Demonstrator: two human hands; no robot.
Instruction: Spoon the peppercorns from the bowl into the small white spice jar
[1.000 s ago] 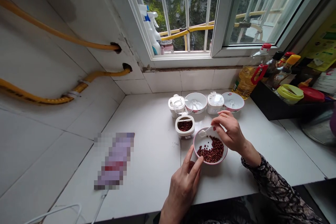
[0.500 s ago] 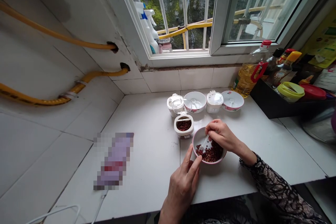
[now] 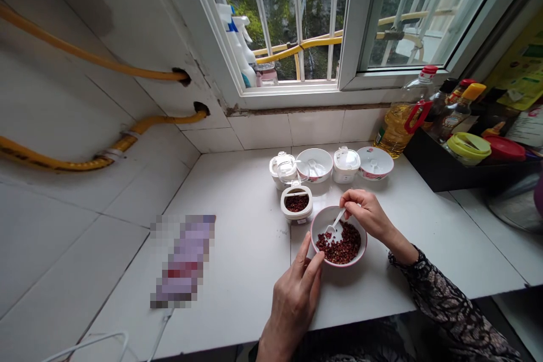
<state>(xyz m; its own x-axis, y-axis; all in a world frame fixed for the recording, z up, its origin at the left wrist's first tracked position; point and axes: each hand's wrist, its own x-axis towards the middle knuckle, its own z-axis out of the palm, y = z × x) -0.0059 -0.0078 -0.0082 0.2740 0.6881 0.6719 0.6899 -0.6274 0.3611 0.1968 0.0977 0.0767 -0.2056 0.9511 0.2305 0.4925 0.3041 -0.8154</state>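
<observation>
A white bowl with a pink rim (image 3: 360,251) stands near the front of the counter, partly filled with dark red peppercorns (image 3: 345,244). My left hand (image 3: 294,291) holds the bowl at its left and front edge, index finger and thumb against the rim. Pinched in my right hand (image 3: 367,215) is the handle of a small white plastic spoon (image 3: 333,228); its head rests among the peppercorns inside the bowl. Just behind the bowl's left side, a white spice jar (image 3: 297,216) with its lid raised contains similar peppercorns.
Behind stand two lidded white jars (image 3: 283,176) (image 3: 346,175) and two white bowls (image 3: 314,178) (image 3: 375,172) with spoons. An oil bottle (image 3: 396,124) and a black condiment box (image 3: 436,172) are at right. A pixelated purplish item (image 3: 182,263) lies left, beside a white cable (image 3: 161,331).
My right hand has shifted slightly right with the spoon, whose head has moved up and right from the bowl's left side. My left hand stays on the bowl.
</observation>
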